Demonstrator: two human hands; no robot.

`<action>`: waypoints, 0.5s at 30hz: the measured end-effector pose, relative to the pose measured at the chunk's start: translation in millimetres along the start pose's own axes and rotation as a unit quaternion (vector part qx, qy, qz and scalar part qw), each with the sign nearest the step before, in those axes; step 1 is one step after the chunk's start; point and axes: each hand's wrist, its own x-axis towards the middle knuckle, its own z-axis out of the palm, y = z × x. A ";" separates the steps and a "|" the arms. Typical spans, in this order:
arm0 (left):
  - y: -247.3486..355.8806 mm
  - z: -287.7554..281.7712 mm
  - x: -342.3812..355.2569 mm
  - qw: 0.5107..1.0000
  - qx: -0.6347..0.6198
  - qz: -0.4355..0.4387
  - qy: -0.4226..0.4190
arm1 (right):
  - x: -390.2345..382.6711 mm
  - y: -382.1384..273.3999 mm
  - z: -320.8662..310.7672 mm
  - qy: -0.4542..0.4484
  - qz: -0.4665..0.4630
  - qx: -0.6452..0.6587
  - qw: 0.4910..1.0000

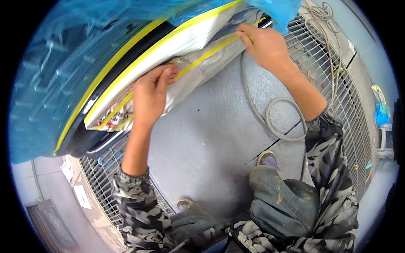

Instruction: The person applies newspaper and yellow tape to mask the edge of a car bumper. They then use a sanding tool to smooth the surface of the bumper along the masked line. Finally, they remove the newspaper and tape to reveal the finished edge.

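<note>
A car body panel (185, 37) with a white surface is edged by strips of yellow masking tape (211, 51). Below it hangs a sheet of masking paper (192, 82), printed at its left end. My left hand (152, 95) is closed at the upper edge of this paper, fingers curled and thumb on top. Farther right, my right hand (265, 46) pinches the yellow tape along the same edge between thumb and forefinger. The tape runs fairly straight between both hands. Blue plastic film (55, 84) covers the bodywork above and to the left.
A grey hose (270, 120) loops on the grey floor (194, 139) between my feet and the panel. Metal floor grating (354, 139) runs along the right, with more at the left. Thin cables (327, 17) lie coiled at the upper right.
</note>
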 end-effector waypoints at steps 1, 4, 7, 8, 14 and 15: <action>0.4 13.2 7.6 1.000 -0.012 0.016 -0.011 | -2.0 0.6 2.4 -0.004 0.006 0.012 1.000; 20.6 38.0 29.1 0.997 -0.067 0.024 -0.020 | -1.3 -3.1 1.1 -0.001 0.008 0.040 0.999; 34.9 52.4 39.1 0.996 -0.081 -0.017 0.015 | -9.9 -8.9 -9.7 -0.003 -0.033 0.013 0.999; 39.5 56.4 40.0 0.995 -0.087 -0.035 0.027 | -16.6 -12.8 -22.2 -0.016 -0.051 -0.007 0.999; 51.8 51.2 41.5 0.992 -0.110 -0.042 0.051 | -35.4 28.9 -44.1 0.020 -0.131 -0.046 0.990; 52.6 48.9 41.6 0.992 -0.106 -0.039 0.049 | -30.8 49.9 -37.8 0.041 -0.137 -0.069 0.987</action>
